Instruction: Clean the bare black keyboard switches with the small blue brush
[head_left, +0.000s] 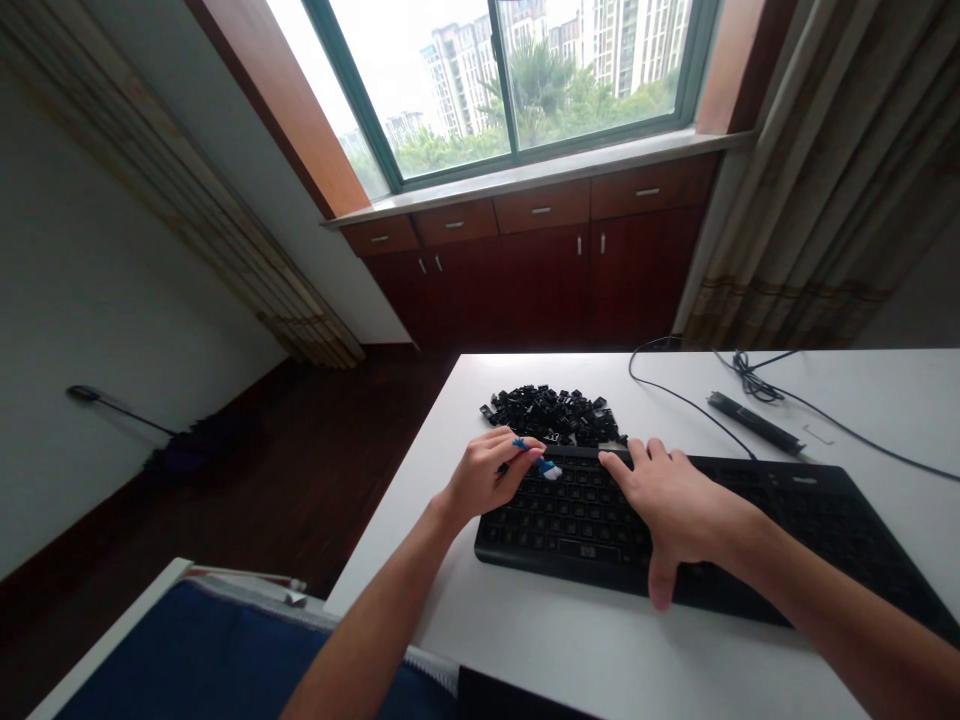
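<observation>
A black keyboard (pixel 592 575) lies on the white table, with the keycaps off at least its left part, where the bare switch rows show. Over its upper left corner, my left hand (pixel 491 472) pinches a small blue toothbrush (pixel 551 471), its white bristles close to the key rows; whether they touch, I cannot tell. My right hand (pixel 679 505) spans the keyboard's middle from edge to edge, fingertips at the far edge and thumb over the near one, gripping it. Just behind the keyboard is a heap of loose black keycaps (pixel 551 412).
A long black strip (pixel 756 425) and a thin bent metal piece (pixel 817 435) lie behind the keyboard on the white table (pixel 450 610). A black cable (pixel 761 385) is bundled at the back right. A blue-covered chair (pixel 195 650) stands at lower left.
</observation>
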